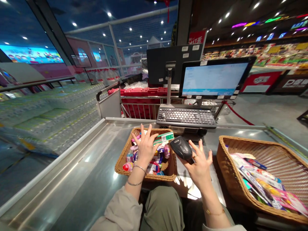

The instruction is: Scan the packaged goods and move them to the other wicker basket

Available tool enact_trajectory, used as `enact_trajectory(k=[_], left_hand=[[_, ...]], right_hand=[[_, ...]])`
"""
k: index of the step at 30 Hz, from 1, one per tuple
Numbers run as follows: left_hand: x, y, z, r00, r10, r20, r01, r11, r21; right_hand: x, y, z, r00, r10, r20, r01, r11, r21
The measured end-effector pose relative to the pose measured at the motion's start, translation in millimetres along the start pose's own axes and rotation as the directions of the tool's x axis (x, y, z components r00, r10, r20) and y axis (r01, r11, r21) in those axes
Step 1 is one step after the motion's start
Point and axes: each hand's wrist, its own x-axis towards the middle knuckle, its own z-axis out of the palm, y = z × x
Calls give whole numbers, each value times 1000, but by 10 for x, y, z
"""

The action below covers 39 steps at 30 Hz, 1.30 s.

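Note:
My left hand point(145, 146) is over the left wicker basket point(122, 157), pinching a slim green-and-white box point(164, 138) at its left end, the other fingers spread. A barcode label shows on the box. My right hand point(199, 162) holds a black barcode scanner point(181, 148) by its handle, with several fingers lifted away. The scanner's head points left, close to the right end of the box. Below my left hand the basket holds small colourful packages, among them a pink bottle point(166, 151) and a clear bottle with a blue tint point(129, 156).
A second wicker basket point(222, 166) with flat packets point(262, 179) stands at the right on the metal counter point(96, 173). Behind the baskets are a keyboard point(186, 116), a lit monitor point(214, 78) and a second screen's dark back point(158, 64). Stacked bottle packs point(53, 112) are at the left.

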Motion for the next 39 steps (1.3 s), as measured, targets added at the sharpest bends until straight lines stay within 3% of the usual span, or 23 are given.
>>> enact_trajectory(k=[9,39], left_hand=[[-42,189,86,995,-46,-93,43,999,-29],[-42,295,135,994,-76,-76,73,997,-38]], right_hand=[[-35,17,-93,998,-61,-2,60,994,-88],[-31,49,-114,998,-64,22,65,997,-50]])
